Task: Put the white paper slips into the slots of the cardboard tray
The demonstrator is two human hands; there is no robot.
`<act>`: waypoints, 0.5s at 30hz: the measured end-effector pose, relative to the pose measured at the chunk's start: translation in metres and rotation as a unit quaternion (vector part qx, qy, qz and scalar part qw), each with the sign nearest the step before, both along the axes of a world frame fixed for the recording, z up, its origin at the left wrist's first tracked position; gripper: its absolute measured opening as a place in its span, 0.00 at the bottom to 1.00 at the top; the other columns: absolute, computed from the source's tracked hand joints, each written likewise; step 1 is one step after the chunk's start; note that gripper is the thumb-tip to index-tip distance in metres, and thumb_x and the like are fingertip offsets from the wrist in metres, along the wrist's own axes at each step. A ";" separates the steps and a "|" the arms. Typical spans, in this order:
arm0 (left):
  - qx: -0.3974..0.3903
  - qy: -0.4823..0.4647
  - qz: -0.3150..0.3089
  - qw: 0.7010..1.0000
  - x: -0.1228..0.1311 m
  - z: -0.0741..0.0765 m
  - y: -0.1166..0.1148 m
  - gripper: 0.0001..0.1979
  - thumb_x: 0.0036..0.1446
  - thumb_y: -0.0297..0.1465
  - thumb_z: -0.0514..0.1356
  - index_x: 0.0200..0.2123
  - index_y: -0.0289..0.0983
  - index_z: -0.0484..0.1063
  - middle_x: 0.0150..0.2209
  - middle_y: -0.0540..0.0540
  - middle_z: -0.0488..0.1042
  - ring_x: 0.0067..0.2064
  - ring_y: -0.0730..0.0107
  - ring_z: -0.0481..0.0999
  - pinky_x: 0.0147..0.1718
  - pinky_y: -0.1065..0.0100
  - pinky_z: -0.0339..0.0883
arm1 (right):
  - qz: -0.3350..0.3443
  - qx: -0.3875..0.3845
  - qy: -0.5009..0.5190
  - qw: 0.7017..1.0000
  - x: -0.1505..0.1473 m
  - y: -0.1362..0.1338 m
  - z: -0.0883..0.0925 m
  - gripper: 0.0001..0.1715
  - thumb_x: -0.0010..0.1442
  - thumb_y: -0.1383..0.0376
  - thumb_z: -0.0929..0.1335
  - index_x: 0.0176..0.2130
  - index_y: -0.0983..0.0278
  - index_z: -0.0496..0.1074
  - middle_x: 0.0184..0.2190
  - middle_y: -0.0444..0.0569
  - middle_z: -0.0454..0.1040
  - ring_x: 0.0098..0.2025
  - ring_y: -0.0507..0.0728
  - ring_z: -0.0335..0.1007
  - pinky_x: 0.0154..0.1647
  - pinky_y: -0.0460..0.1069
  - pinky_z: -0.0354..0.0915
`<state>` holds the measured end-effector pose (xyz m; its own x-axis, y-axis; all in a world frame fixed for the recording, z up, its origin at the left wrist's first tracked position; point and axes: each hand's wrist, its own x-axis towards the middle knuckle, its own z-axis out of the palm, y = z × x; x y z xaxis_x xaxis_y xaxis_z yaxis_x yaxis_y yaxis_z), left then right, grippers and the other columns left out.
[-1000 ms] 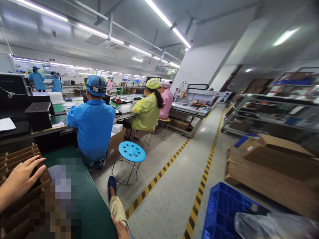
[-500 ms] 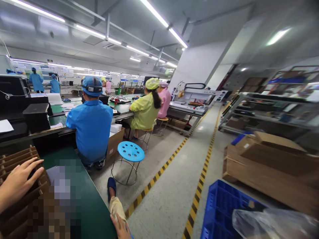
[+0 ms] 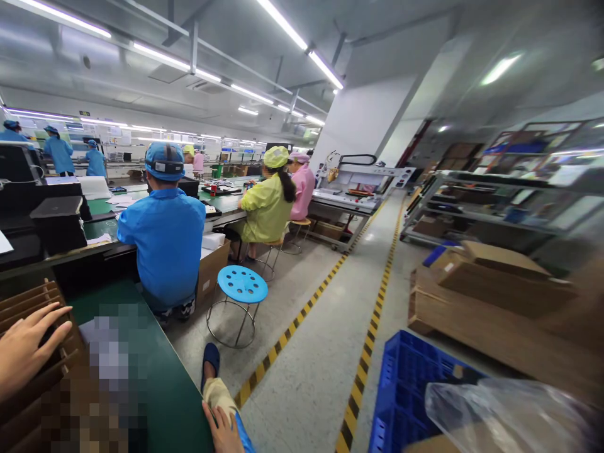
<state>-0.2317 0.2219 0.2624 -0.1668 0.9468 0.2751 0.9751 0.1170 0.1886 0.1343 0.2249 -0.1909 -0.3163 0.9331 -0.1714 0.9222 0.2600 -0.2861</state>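
My left hand [image 3: 29,347] lies at the lower left with its fingers spread, touching the top of a cardboard divider insert [image 3: 33,314] and holding nothing. Beside it a green bench mat [image 3: 160,377] runs toward the aisle, and a pixelated patch [image 3: 106,371] hides whatever lies on it. At the bottom edge, my right hand [image 3: 219,429] rests loosely by my beige trouser leg [image 3: 217,395], empty. Below that leg is a foot in a blue slipper [image 3: 211,365].
A co-worker in a blue smock [image 3: 165,245] sits just ahead, next to a blue stool [image 3: 240,284]. Yellow-and-black floor tape [image 3: 292,333] edges the aisle. A blue plastic crate [image 3: 406,390], a plastic bag [image 3: 495,418], and cardboard sheets [image 3: 491,314] stand to the right.
The whole scene has slid left and slightly down in view as my head turns. Both hands stay in about the same place and hold nothing.
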 end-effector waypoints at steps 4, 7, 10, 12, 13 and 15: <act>-0.011 -0.008 -0.003 1.000 -0.004 -0.004 0.001 0.39 0.51 0.52 0.42 0.54 0.32 0.70 0.58 0.36 0.68 0.60 0.50 0.66 0.61 0.51 0.54 | -0.006 0.007 -0.007 1.000 -0.002 -0.004 0.001 0.66 0.36 0.78 0.67 0.67 0.50 0.40 0.64 0.49 0.60 0.66 0.65 0.52 0.65 0.63 0.49; -0.010 -0.018 0.008 1.000 -0.003 -0.004 0.001 0.40 0.50 0.53 0.42 0.54 0.32 0.70 0.58 0.37 0.67 0.59 0.49 0.66 0.61 0.51 0.54 | -0.014 0.012 -0.009 1.000 -0.003 -0.006 0.005 0.67 0.35 0.78 0.67 0.67 0.49 0.40 0.63 0.48 0.62 0.65 0.65 0.54 0.65 0.62 0.49; -0.013 -0.027 0.008 1.000 0.002 0.000 0.000 0.41 0.49 0.53 0.42 0.54 0.32 0.70 0.59 0.37 0.67 0.59 0.49 0.66 0.61 0.52 0.53 | -0.019 0.013 -0.024 0.999 -0.004 -0.007 0.007 0.68 0.33 0.80 0.67 0.67 0.50 0.41 0.62 0.50 0.62 0.65 0.66 0.54 0.65 0.62 0.49; -0.017 -0.031 0.011 0.999 0.005 0.004 -0.001 0.41 0.49 0.53 0.42 0.54 0.31 0.70 0.59 0.37 0.66 0.59 0.49 0.66 0.62 0.53 0.53 | -0.009 0.013 -0.027 1.000 -0.004 -0.007 0.007 0.68 0.34 0.79 0.67 0.67 0.51 0.40 0.62 0.51 0.63 0.65 0.65 0.54 0.65 0.63 0.50; -0.021 -0.031 0.013 0.999 0.007 0.005 -0.001 0.42 0.49 0.53 0.41 0.54 0.31 0.70 0.59 0.37 0.66 0.60 0.49 0.65 0.62 0.52 0.52 | -0.006 0.016 -0.025 1.000 -0.004 -0.008 0.006 0.67 0.35 0.79 0.67 0.67 0.50 0.39 0.62 0.50 0.63 0.65 0.65 0.54 0.65 0.63 0.50; -0.025 -0.031 0.017 0.999 0.007 0.005 -0.002 0.42 0.49 0.53 0.41 0.55 0.31 0.70 0.59 0.37 0.66 0.60 0.49 0.65 0.61 0.51 0.52 | -0.009 0.028 -0.023 0.999 -0.004 -0.008 0.003 0.67 0.36 0.79 0.68 0.67 0.50 0.38 0.61 0.49 0.64 0.64 0.65 0.55 0.64 0.63 0.50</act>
